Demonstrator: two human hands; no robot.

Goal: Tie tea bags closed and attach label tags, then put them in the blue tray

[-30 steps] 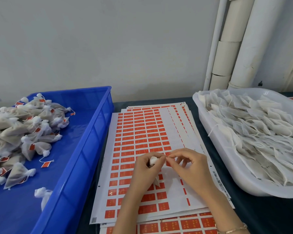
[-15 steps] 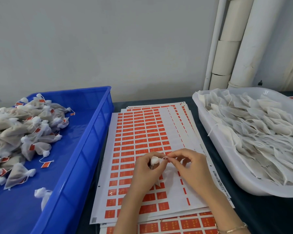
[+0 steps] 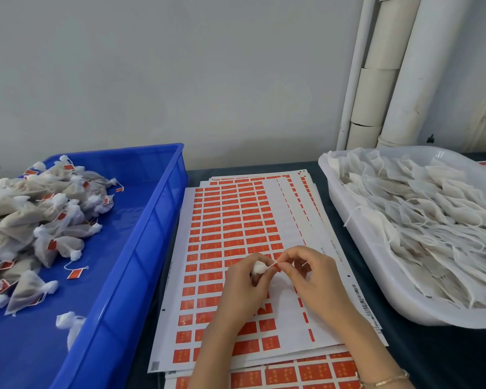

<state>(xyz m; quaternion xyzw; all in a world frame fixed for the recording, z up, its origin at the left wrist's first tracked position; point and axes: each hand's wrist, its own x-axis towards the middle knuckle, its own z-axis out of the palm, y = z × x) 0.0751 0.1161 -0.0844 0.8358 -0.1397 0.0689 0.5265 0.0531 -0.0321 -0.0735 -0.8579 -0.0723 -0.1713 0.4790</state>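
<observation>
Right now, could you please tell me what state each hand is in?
Left hand: closed, gripping the tea bag.
Right hand: closed, pinching the string that comes off the tea bag.

Both forearms reach in from below and meet above the label sheets (image 3: 230, 220). The left grip (image 3: 244, 284) curls round the gathered top of a tea bag (image 3: 258, 267). The right grip (image 3: 317, 279), just beside it, pinches the red tag (image 3: 277, 265) between thumb and forefinger. A bracelet (image 3: 385, 379) circles the right wrist.
</observation>
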